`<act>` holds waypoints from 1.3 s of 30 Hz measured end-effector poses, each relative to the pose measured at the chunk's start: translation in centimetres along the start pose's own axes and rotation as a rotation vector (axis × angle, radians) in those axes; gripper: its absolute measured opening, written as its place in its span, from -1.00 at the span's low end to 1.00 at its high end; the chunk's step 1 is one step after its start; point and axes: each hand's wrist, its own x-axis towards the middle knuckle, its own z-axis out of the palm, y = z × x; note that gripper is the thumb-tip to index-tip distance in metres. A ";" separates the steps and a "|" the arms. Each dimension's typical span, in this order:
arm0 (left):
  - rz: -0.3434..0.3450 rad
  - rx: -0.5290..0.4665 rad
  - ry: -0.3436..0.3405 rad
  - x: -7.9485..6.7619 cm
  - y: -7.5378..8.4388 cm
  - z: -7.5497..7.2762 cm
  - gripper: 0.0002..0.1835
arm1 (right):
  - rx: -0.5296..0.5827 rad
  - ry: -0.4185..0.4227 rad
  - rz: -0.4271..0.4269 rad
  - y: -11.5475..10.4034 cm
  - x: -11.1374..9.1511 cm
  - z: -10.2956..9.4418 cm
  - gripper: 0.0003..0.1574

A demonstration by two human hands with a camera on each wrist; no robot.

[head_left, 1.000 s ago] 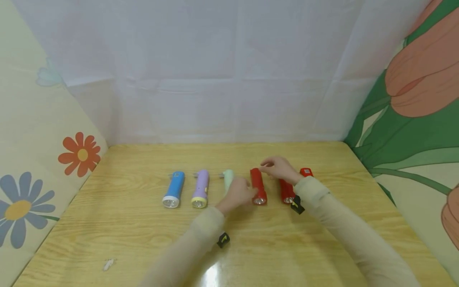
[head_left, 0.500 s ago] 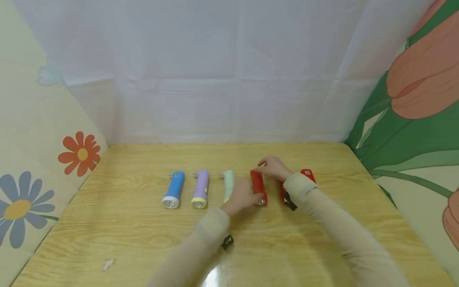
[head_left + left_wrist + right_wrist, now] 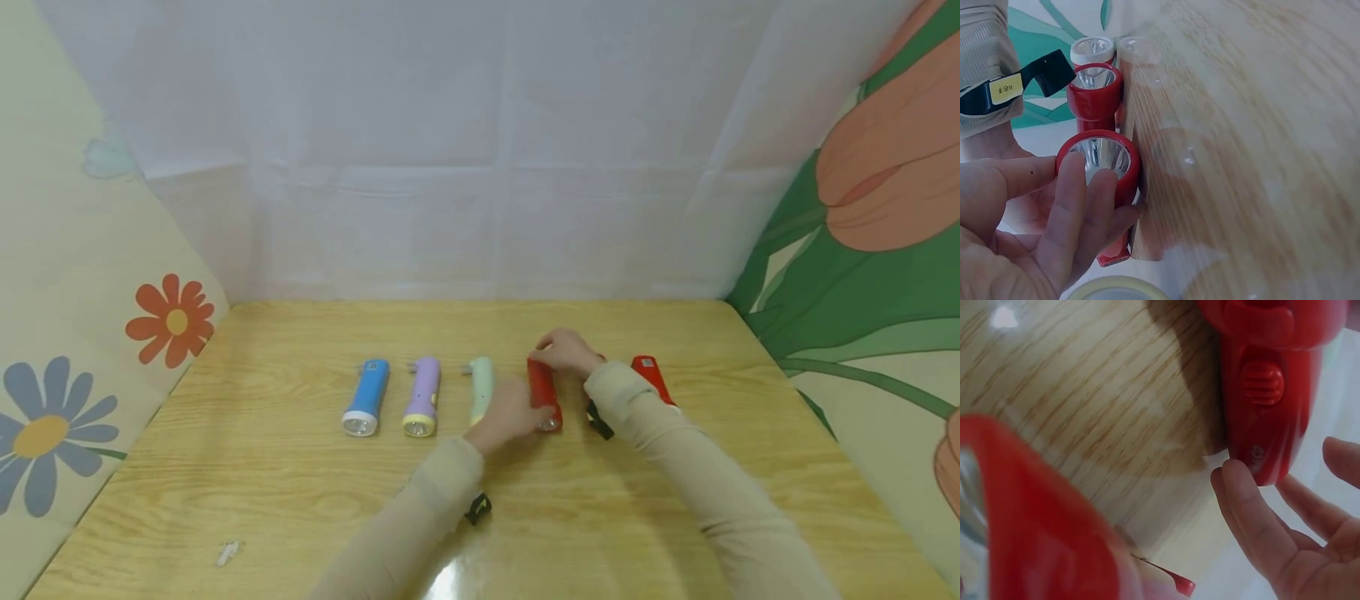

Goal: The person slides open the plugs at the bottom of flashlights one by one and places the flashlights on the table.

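Note:
In the head view, a red flashlight [image 3: 543,385] lies with its lens toward me. My left hand [image 3: 512,412] is at its lens end; in the left wrist view the thumb touches the rim and fairly straight fingers [image 3: 1072,194] lie across the lens. At the tail end is my right hand [image 3: 566,350], its fingertips [image 3: 1235,472] touching the tail and its thumb held apart in the right wrist view. Left of this flashlight lies a mint flashlight [image 3: 482,379], partly covered by my left hand. A second red flashlight [image 3: 1094,94] sits beside it, mostly hidden by my right forearm in the head view.
Farther left lie a purple flashlight [image 3: 425,387] and a blue flashlight [image 3: 369,392]. A third red flashlight [image 3: 651,373] with a pale rim is at the right end of the row. The wooden table [image 3: 315,492] has a small white mark [image 3: 228,552] front left.
My left hand has moved right onto the red flashlight's lens end. My right hand has shifted slightly left onto its tail. The flashlights stay in about the same places.

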 end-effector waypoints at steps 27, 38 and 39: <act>-0.064 -0.043 -0.044 0.0 0.2 0.0 -0.89 | 0.019 -0.014 0.052 -7.6 -4.0 -3.9 -0.73; -0.063 -0.080 -0.041 -0.3 0.2 -0.1 -0.82 | 0.032 0.038 0.148 -10.5 -6.3 -5.7 -0.74; -0.071 -0.091 -0.047 -0.3 0.2 0.0 -0.82 | 0.036 0.041 0.154 -10.6 -6.3 -5.7 -0.74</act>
